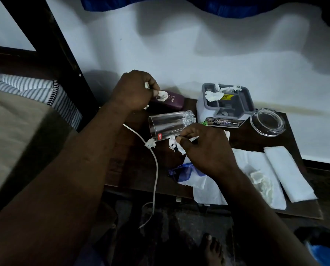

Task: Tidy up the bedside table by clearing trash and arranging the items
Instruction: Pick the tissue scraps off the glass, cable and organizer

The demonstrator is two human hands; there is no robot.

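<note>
Dark wood makes up the worktop (pixel 133 169), a small bedside table set against a pale wall, with the bed (pixel 16 120) at nine o'clock of it. At the centre a clear drinking glass (pixel 171 124) lies on its side, its open mouth toward nine o'clock and a red sticker near the rim. The left hand (pixel 133 91) hangs over the table's far edge at about eleven o'clock of the glass, its grip clenched on a crumpled tissue scrap (pixel 161 95); more white paper seems to poke out of the fist, though the view is too dim to be sure. Just behind those fingers lies a maroon case (pixel 176 101). The right hand (pixel 204 148) sits at five o'clock of the glass, its fingertips pinching a second tissue scrap (pixel 172 144) right below the glass wall. Another loose scrap (pixel 150 144) rests against a white cable (pixel 154 169) that trails off the near edge toward six o'clock. At two o'clock of the glass stands a grey organiser box (pixel 225 106) with torn tissue pieces (pixel 215 95) lying on its top, and a round glass ashtray (pixel 267 121) sits at three o'clock. Blue-framed glasses (pixel 187 172) lie on a plastic bag (pixel 208 187) under the right wrist, and a folded white napkin (pixel 288 173) lies at four o'clock.
</note>
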